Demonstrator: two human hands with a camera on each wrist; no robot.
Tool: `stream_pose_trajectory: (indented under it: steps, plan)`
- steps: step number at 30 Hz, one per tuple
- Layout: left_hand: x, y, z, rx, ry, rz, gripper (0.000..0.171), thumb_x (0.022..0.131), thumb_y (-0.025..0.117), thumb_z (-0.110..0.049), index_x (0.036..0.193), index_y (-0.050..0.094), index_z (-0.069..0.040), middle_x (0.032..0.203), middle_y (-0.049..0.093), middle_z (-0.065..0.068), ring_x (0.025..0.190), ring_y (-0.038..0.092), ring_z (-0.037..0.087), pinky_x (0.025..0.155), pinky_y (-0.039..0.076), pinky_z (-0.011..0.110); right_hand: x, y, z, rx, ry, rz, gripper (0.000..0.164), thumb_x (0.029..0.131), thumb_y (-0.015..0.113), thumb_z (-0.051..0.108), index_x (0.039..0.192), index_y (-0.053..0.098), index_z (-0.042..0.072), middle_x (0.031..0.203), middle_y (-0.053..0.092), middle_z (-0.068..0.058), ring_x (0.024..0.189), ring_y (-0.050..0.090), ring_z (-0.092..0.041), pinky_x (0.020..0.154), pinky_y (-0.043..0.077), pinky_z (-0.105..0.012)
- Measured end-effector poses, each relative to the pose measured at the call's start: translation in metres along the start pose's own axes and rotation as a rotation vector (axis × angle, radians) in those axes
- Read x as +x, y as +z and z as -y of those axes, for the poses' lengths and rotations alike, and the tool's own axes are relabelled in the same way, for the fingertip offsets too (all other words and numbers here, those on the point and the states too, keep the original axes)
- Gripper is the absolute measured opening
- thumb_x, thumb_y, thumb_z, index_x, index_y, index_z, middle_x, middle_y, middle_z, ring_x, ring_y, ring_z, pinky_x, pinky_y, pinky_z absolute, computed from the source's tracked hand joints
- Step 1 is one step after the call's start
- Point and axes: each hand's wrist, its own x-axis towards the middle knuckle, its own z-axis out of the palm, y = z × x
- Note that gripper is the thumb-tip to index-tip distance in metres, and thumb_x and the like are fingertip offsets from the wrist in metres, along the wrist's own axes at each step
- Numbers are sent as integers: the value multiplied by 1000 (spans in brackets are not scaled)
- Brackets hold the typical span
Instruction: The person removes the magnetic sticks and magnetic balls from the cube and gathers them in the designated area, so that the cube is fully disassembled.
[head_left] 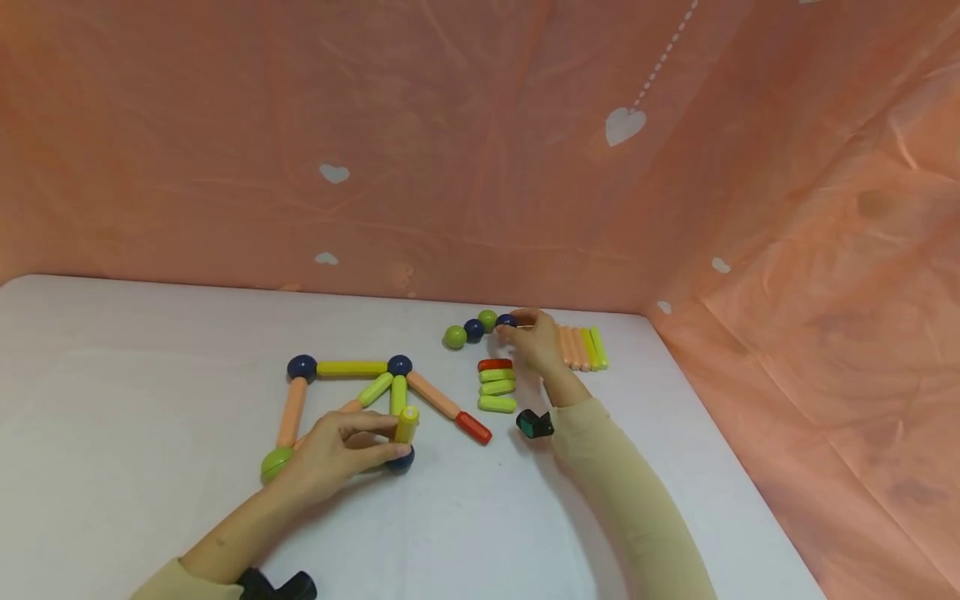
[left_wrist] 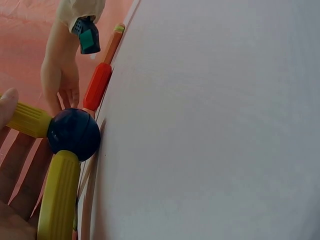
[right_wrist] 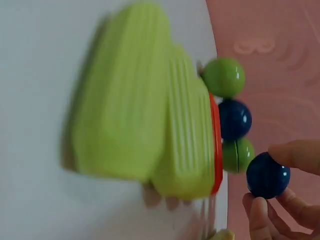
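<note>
My left hand [head_left: 330,454] grips a short yellow magnetic rod [head_left: 407,425] that stands up from a dark blue ball [head_left: 401,460] at the near corner of a flat frame. A second yellow rod [left_wrist: 59,200] meets that ball in the left wrist view. The frame joins peach, yellow and lime rods with other balls, among them a blue ball [head_left: 302,368] and a green ball [head_left: 277,464]. Farther back, my right hand [head_left: 534,340] pinches another dark blue ball [right_wrist: 268,175] between thumb and fingers, at the end of a row of balls.
Beside the right hand lie a green ball [head_left: 454,337], a blue ball [head_left: 473,330] and another green ball [head_left: 487,319]. Short lime rods [head_left: 497,403] and a red rod [head_left: 495,364] form a column. Longer peach and yellow rods [head_left: 583,348] lie behind the right wrist, near the white table's [head_left: 675,433] edge.
</note>
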Motion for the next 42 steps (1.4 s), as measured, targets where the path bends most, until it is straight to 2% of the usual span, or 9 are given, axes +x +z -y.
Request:
stream_pose_trajectory:
  steps: [3, 6, 12, 18, 24, 27, 32, 37, 42]
  plan:
    - [0, 2, 0, 0, 4, 3, 39, 81, 77, -29, 115, 71, -10, 109, 71, 5, 101, 65, 20, 85, 54, 32, 7, -4, -1, -34, 18, -32, 45, 89, 67, 22, 129, 55, 6, 129, 54, -13, 112, 51, -28, 100, 46, -40]
    - [0, 3, 0, -4, -28, 2, 40, 79, 78, -30, 114, 71, -12, 108, 71, 3, 100, 65, 19, 86, 54, 33, 13, -7, -4, -85, -1, -54, 44, 89, 67, 21, 129, 55, 5, 128, 54, -14, 116, 48, -30, 104, 42, -42]
    - [0, 7, 0, -22, -33, 26, 40, 79, 78, -30, 114, 71, -12, 105, 71, 2, 98, 65, 18, 82, 55, 30, 22, -9, -13, -93, 20, -45, 41, 91, 66, 19, 128, 56, 5, 131, 54, -14, 119, 46, -31, 109, 37, -44]
    - [0, 10, 0, -19, -41, 15, 38, 78, 79, -29, 112, 72, -13, 105, 71, 2, 97, 65, 17, 80, 55, 28, 27, -11, -17, -146, 48, -49, 40, 91, 65, 19, 127, 59, 4, 130, 56, -16, 118, 48, -32, 107, 38, -44]
    - [1, 9, 1, -33, -19, 22, 39, 78, 79, -29, 112, 72, -12, 108, 71, 3, 97, 66, 18, 82, 55, 28, 24, -16, -14, -134, 69, -36, 47, 91, 65, 23, 134, 54, 8, 137, 51, -15, 126, 44, -33, 109, 37, -46]
    - [1, 8, 1, -35, 2, 30, 39, 79, 78, -28, 114, 71, -11, 109, 71, 5, 98, 66, 18, 81, 55, 27, 14, -19, -10, -144, 16, -37, 46, 91, 65, 23, 133, 55, 6, 138, 52, -15, 129, 43, -34, 110, 36, -47]
    - [0, 5, 1, -37, 35, 22, 39, 81, 77, -24, 115, 70, -7, 111, 70, 8, 99, 66, 20, 79, 55, 25, -17, -17, -4, -159, -178, -2, 41, 91, 66, 19, 128, 58, 3, 130, 59, -15, 125, 50, -31, 104, 43, -43]
    - [1, 1, 2, -37, 56, 27, 39, 82, 76, -23, 117, 69, -5, 109, 70, 9, 100, 66, 22, 79, 56, 25, -48, -12, -5, -89, -334, 106, 36, 89, 67, 16, 121, 62, 1, 121, 64, -15, 111, 59, -28, 93, 51, -38]
    - [1, -1, 2, -19, 49, 24, 40, 82, 76, -24, 118, 68, -6, 109, 70, 8, 101, 66, 22, 81, 56, 26, -73, -3, -9, -51, -396, 218, 31, 86, 71, 14, 114, 65, 1, 112, 68, -15, 98, 63, -23, 84, 52, -30]
